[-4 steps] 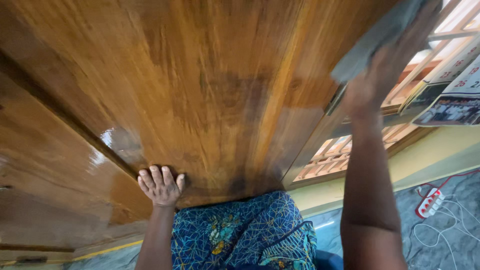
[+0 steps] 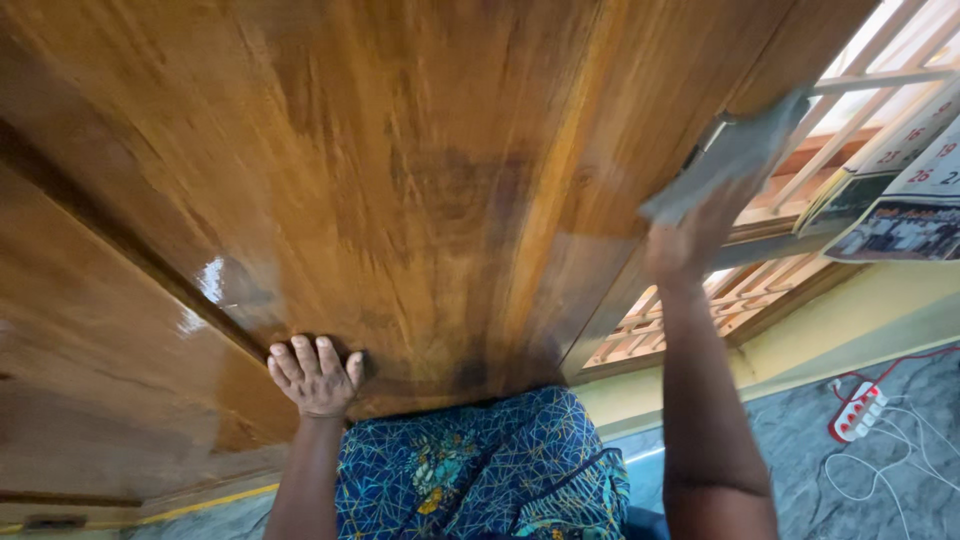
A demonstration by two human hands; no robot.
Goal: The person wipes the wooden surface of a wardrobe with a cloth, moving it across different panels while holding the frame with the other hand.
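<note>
The person stands close against a large glossy brown wooden door, and everything here is arranged around that panel. The left hand lies flat on the door's lower part, fingers spread and gripping nothing; it looks like a brace, steadying the body or keeping the door from swinging. The right hand reaches high to the door's right edge and is closed on a grey-blue cloth, pressing it against the wood there, the raised arm giving reach to the upper part. The two hands are well apart. Right of the door a slatted wooden window lets light in, a wall calendar hangs by it, and a white and red power strip lies on the grey floor below.
</note>
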